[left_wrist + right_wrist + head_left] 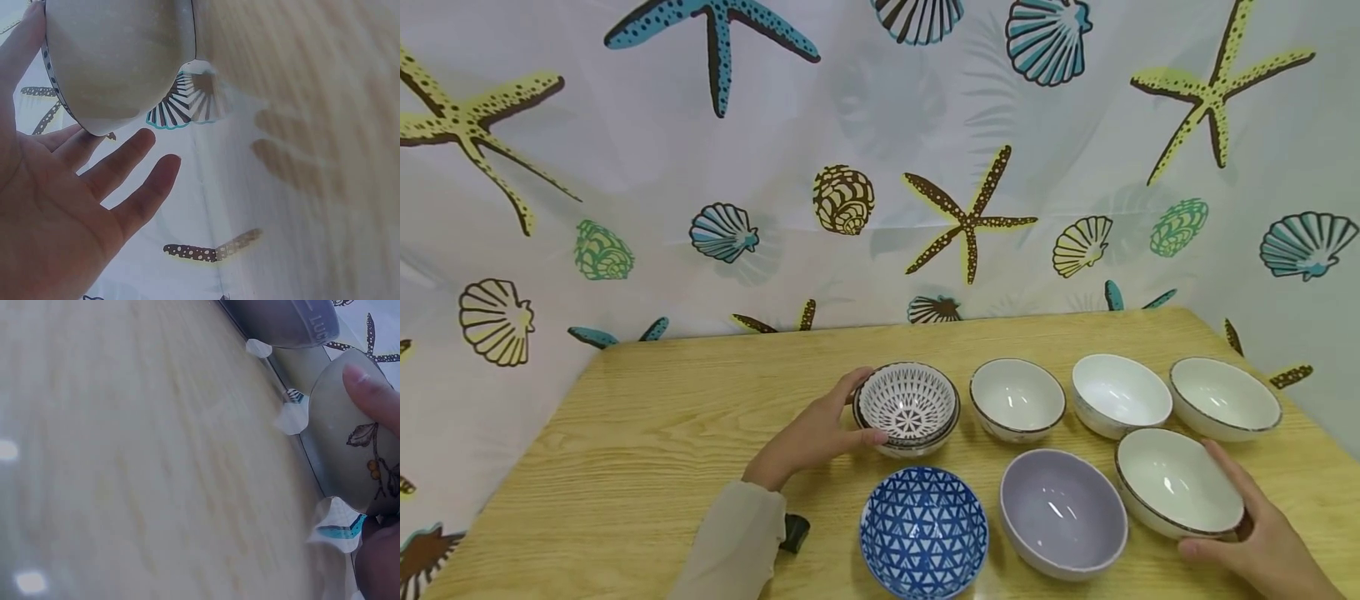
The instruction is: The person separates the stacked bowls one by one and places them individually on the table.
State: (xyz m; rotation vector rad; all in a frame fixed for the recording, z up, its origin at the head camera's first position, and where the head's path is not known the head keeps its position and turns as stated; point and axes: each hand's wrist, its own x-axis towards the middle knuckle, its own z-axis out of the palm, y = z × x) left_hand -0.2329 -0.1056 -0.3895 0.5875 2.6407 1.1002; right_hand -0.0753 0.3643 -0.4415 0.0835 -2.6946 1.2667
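In the head view my left hand [820, 429] holds a stack of nested bowls [907, 404] by its left side, thumb at the front and fingers behind. The top bowl is white inside with dark dashes and a dark rim. The left wrist view shows a pale bowl's outer wall [119, 56] between thumb and fingers, with two fingers extended away from it. My right hand [1262, 525] grips a cream bowl [1180, 483] with a dark rim at the front right. Leaves and berries decorate its outside [340, 444] in the right wrist view, where my thumb presses it.
A blue-and-white triangle-patterned bowl [923, 533] and a lilac bowl [1063, 512] stand between my hands. Behind them are a cream bowl [1017, 398], a white bowl [1120, 392] and an oval-looking cream bowl [1225, 396]. The wooden table [647, 433] meets a shell-printed cloth [775, 175].
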